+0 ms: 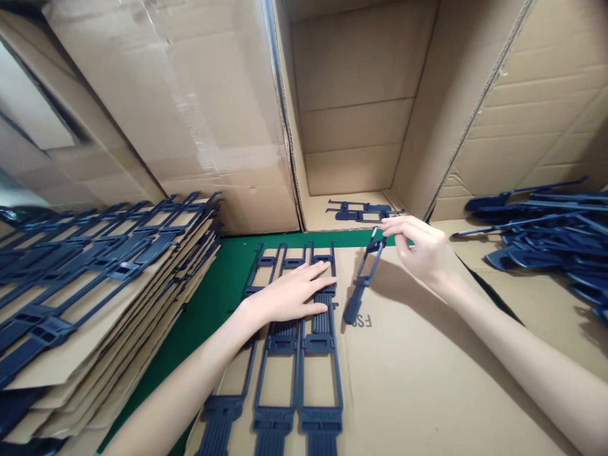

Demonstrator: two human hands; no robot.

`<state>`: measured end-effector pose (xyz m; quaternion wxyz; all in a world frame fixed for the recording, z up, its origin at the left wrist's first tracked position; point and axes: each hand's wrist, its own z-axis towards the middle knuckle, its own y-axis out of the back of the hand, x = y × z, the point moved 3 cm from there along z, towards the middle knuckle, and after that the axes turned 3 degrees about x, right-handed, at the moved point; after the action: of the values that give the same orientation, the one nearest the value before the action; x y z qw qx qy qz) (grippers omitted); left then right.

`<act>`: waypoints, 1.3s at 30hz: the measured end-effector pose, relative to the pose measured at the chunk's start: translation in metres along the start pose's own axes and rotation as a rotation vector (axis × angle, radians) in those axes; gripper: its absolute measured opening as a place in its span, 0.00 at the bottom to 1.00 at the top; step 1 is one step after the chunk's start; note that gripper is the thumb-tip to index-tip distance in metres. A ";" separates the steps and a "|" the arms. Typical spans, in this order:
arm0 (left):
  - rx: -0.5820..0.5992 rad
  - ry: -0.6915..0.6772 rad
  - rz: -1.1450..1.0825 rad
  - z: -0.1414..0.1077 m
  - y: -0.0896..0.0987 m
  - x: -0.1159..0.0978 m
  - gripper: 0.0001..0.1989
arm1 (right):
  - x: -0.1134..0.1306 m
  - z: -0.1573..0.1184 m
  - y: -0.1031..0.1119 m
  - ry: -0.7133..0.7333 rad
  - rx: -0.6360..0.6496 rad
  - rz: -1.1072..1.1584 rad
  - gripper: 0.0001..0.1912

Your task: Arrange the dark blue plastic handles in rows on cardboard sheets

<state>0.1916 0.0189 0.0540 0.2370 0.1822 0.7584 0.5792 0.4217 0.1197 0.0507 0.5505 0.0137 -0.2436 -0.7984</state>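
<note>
My right hand [418, 248] pinches the far end of a dark blue plastic frame piece [365, 275], which hangs tilted above a cardboard sheet [408, 380]. Its ribbed-looking lower end is close to the printed letters on the sheet. My left hand [297, 291] lies with fingers spread over a row of similar blue frame pieces [320, 380], set side by side on the sheet's left part. The palm and fingers hide parts of those pieces. Each has an open rectangular frame, a ribbed flat tab and small hooked ends.
Layered cardboard sheets with blue pieces [109, 272] stand at left. A loose heap of blue pieces [546, 234] lies at right. An open cardboard box [351, 139] at the back holds a few pieces [365, 210]. Green table surface [209, 316] shows between the stacks.
</note>
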 end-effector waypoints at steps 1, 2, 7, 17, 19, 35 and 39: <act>0.000 -0.002 0.004 0.000 0.000 0.000 0.29 | 0.004 0.001 -0.001 0.013 0.022 0.006 0.15; -0.002 -0.005 0.008 0.001 0.000 0.000 0.29 | 0.008 0.001 -0.004 0.025 0.055 0.020 0.15; -0.017 -0.011 0.003 0.002 -0.002 0.001 0.29 | 0.019 -0.013 -0.033 0.070 0.265 0.050 0.14; -0.026 -0.021 -0.005 0.002 -0.003 0.001 0.28 | -0.006 -0.036 -0.050 -0.203 0.520 -0.228 0.10; -0.030 -0.025 -0.013 0.002 -0.003 0.001 0.28 | -0.011 -0.037 -0.053 -0.237 0.505 -0.172 0.10; -0.016 -0.021 0.004 0.002 -0.004 0.001 0.28 | 0.000 -0.038 -0.072 -0.172 0.532 0.034 0.14; -0.024 -0.019 -0.008 0.003 -0.004 0.000 0.28 | 0.003 -0.038 -0.070 -0.159 0.541 0.015 0.13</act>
<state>0.1929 0.0201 0.0496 0.2485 0.1818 0.7500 0.5855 0.3706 0.1224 -0.0101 0.5120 0.0956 -0.4904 -0.6987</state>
